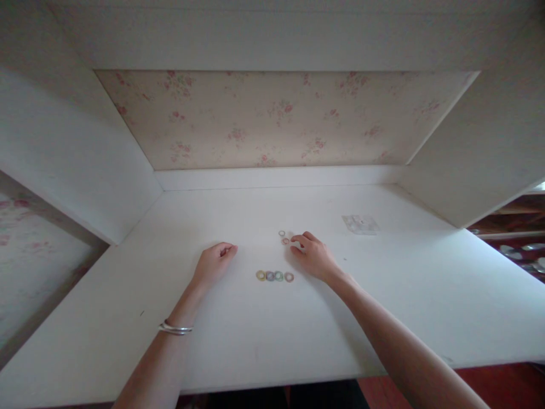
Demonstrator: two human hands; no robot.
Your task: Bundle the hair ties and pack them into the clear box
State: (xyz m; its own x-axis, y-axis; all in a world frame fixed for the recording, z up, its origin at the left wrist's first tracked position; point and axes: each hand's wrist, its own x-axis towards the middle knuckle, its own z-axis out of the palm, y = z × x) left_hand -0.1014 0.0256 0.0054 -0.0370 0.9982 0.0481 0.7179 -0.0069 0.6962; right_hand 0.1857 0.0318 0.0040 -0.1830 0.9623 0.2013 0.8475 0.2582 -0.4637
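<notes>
Right hand rests on the white counter, fingertips pinched at a pink ring; another ring just beyond. Four rings in a row lie nearer, between the hands. Left hand loosely curled, holding nothing. Best to grip lightly and slide the ring rather than lift it. Clear packet: contents unreadable.

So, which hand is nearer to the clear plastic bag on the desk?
Right. The right hand rests left of the clear plastic bag, by two small rings. The left hand lies farther left, beyond the row of four rings.
</notes>
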